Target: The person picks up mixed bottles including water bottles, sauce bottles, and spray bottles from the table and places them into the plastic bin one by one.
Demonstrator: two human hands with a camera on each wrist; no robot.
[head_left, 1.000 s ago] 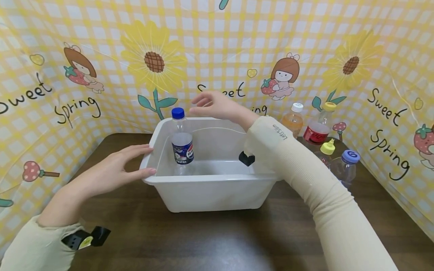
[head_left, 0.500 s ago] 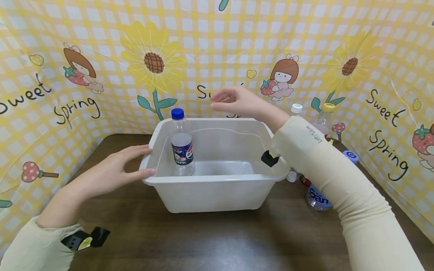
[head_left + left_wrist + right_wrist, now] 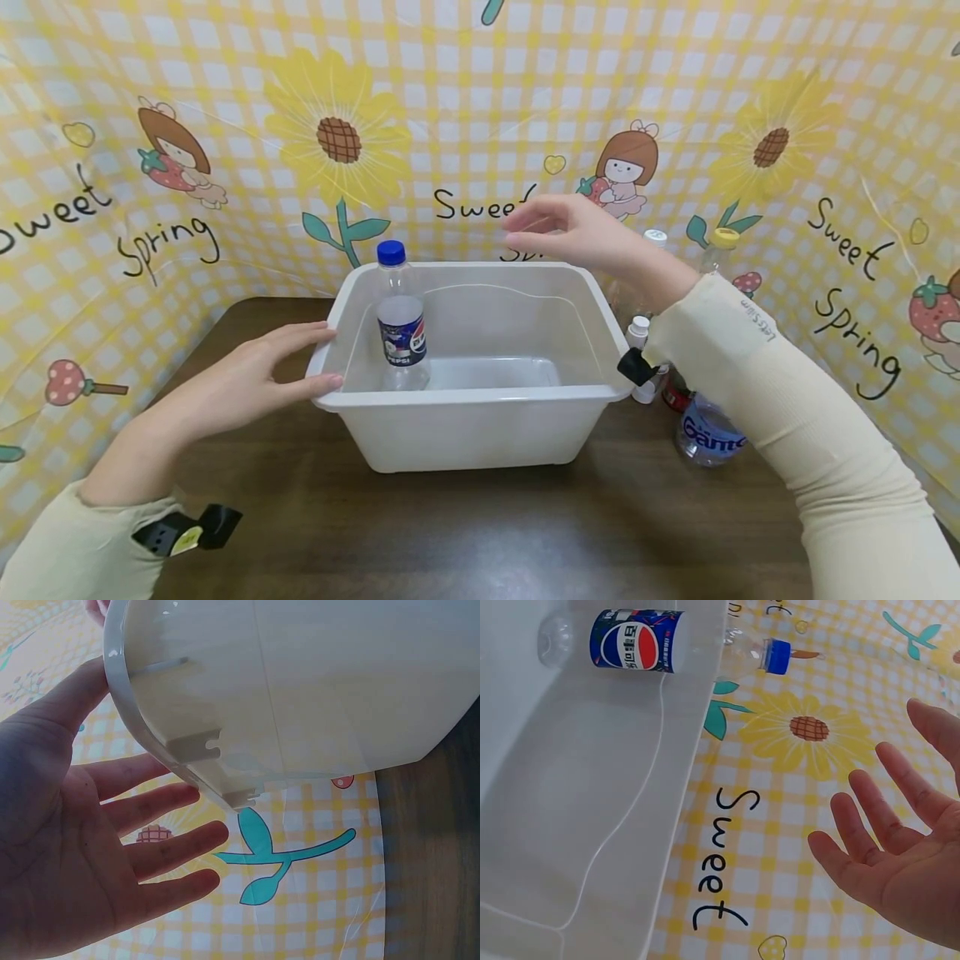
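Background: yellow-and-white checked cloth (image 3: 480,92) along the far side and both flanks, printed with sunflowers, girl figures and the words "Sweet Spring". Below: dark brown table (image 3: 465,533), glossy toward the near edge. Middle of the table: white rectangular tub (image 3: 480,433), upright, flared toward the rim, long side facing the camera. At the right: cream right sleeve (image 3: 810,433), lettered near the cuff; at the left: matching left sleeve (image 3: 90,542).

Left hand (image 3: 247,375): fingers extended and unclenched, thumb and index finger touching the tub's left rim, remaining fingers spread just beside the rim in the left wrist view. Right hand (image 3: 577,233): fingers relaxed and slightly bent, unclenched, raised near the far rim toward the tub's right end, well apart from the bottle in the tub.

Inside the tub, near the left wall: Pepsi bottle (image 3: 402,333), upright, with dark blue label. Right of the tub, partly hidden by the sleeve: clear bottle with blue lettering (image 3: 708,433); farther back, yellow-capped bottle (image 3: 714,262). Smaller details: black wrist device (image 3: 183,533) at the left cuff, its counterpart (image 3: 637,367) at the right; blue cap (image 3: 391,252) atop the Pepsi bottle.
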